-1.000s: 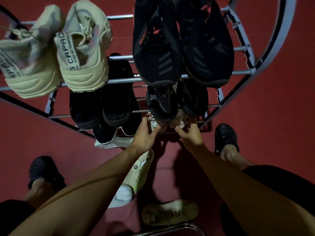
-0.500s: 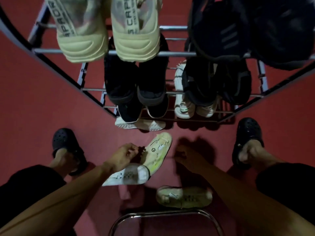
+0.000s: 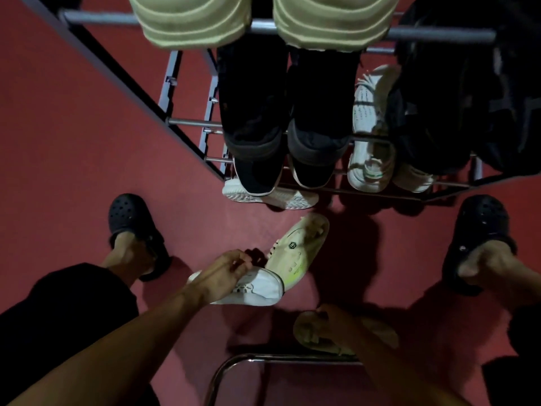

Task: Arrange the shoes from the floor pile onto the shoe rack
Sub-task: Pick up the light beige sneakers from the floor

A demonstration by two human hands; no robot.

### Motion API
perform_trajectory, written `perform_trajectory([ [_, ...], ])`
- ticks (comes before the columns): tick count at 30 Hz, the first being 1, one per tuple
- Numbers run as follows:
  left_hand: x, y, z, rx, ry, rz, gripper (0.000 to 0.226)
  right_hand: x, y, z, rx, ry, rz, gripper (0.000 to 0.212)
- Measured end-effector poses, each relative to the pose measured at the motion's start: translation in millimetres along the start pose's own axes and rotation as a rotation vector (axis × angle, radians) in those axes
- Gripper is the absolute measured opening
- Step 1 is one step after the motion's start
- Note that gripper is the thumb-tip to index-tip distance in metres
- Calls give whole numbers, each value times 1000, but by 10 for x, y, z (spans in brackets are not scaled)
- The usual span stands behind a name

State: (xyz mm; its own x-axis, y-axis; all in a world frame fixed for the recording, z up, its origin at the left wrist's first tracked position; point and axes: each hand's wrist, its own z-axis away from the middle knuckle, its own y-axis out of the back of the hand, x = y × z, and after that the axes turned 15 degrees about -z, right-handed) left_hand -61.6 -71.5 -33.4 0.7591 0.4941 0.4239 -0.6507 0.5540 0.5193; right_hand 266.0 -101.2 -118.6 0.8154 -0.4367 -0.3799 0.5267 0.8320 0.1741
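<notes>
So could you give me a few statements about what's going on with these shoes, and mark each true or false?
1. The left hand grips the white-and-yellow sneaker on the floor. True.
2. The right hand rests on the shoe rack. False: it reaches down over the beige sneaker on the floor.
3. The floor is red. True.
4. The person is barefoot. False: they wear black clogs.
5. The rack's shelves hold no shoes. False: several pairs sit on it.

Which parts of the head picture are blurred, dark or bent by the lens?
Head view: dim overall; the right hand and the shoe under it are motion-blurred; the black shoes on the rack lose detail in shadow; the wide lens splays the rack's bars outward.
</notes>
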Motion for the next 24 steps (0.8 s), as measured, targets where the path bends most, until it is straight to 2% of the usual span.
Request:
perform_trajectory([
  [3, 1, 82, -33, 27, -7, 28, 14, 29, -89, 10, 218, 11, 68, 34],
  [5, 15, 140, -35, 42, 0, 47, 14, 8, -69, 37, 278, 25, 60, 26],
  [7, -9, 151, -42, 43, 21, 92, 12, -26, 51, 115, 216, 59, 114, 20],
  [9, -5, 123, -26, 45, 38, 154, 9, -59, 240, 201, 120, 100, 159, 23],
  [11, 54, 45, 14, 38, 29, 202, 8, -157, 433, 349, 130, 155, 99, 22],
  [13, 152, -63, 59, -14, -7, 258, 15, -305, 567, 435, 166, 222, -100, 12],
  [14, 211, -121, 77, -46, -29, 309, 19, -453, 621, 479, 171, 271, -178, 16],
  [16, 318, -201, 99, -95, -83, 370, 36, -759, 668, 500, 137, 413, -181, 17],
  [18, 427, -184, 123, -139, -94, 399, 44, -1094, 679, 515, 49, 512, -128, 3],
  [21, 373, -96, 94, -114, -107, 332, 15, -1429, 695, 436, 78, 656, 35, 19],
  [22, 354, -33, 110, -118, -117, 291, 14, -1495, 703, 418, 95, 687, 63, 22],
  [24, 323, 91, 148, -166, -174, 210, 31, -1570, 686, 414, 132, 709, 53, 21],
])
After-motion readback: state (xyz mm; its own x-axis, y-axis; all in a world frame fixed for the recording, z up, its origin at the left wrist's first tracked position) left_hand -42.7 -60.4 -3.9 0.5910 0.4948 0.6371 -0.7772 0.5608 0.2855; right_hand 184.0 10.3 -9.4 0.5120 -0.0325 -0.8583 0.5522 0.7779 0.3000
